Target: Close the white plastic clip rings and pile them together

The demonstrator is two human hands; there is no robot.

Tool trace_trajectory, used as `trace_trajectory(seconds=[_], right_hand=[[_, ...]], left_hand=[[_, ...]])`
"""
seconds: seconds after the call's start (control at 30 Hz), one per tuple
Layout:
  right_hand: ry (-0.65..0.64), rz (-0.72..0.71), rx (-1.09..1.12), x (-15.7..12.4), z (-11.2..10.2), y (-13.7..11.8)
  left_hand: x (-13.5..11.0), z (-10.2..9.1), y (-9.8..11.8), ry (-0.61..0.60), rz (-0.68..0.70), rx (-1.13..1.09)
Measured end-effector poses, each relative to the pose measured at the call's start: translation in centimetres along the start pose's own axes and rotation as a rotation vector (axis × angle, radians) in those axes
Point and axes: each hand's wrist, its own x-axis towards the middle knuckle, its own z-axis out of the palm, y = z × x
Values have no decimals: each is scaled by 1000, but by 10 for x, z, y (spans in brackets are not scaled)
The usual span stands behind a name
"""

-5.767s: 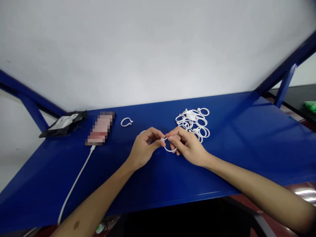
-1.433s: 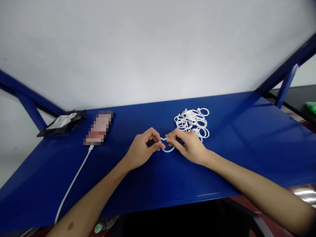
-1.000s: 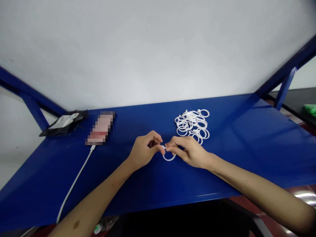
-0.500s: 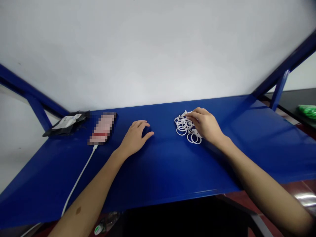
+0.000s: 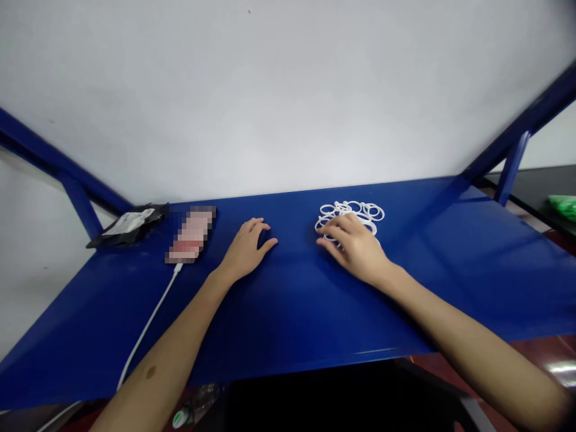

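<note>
Several thin white rings [image 5: 372, 211] with small knobs lie in a loose pile on the blue table [image 5: 292, 312], right of the middle. Over the near side of this pile is my right hand [image 5: 353, 243], palm down with its fingers apart, and it hides part of the rings. No ring appears gripped in it. My left hand [image 5: 246, 247] rests on the tabletop to the left, thumb and fingers apart, holding nothing. Between the two hands is a stretch of bare blue surface.
A phone [image 5: 191, 234], blurred out, lies left of my left hand with a white cable [image 5: 150, 318] running to the near edge. Behind it is a black plastic package [image 5: 128, 227]. Blue frame bars [image 5: 513, 165] flank the table, and a white wall [image 5: 288, 102] stands behind.
My right hand has moved left and nearer, its pinched fingers now spread over the rings. The pile is rearranged, reaching further right at the back. My left hand has barely moved.
</note>
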Motion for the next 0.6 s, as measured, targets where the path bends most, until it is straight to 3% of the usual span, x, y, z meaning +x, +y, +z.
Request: trace_trajectory(seconds=[0.13, 0.3, 0.6], right_hand=[[-224, -139, 154, -6, 15, -24], [-418, -122, 216, -13, 26, -28], [-453, -97, 247, -13, 24, -25]], left_hand=[[0, 1, -1, 21, 22, 16], [0, 4, -3, 34, 37, 36], [1, 11, -5, 3, 38, 87]])
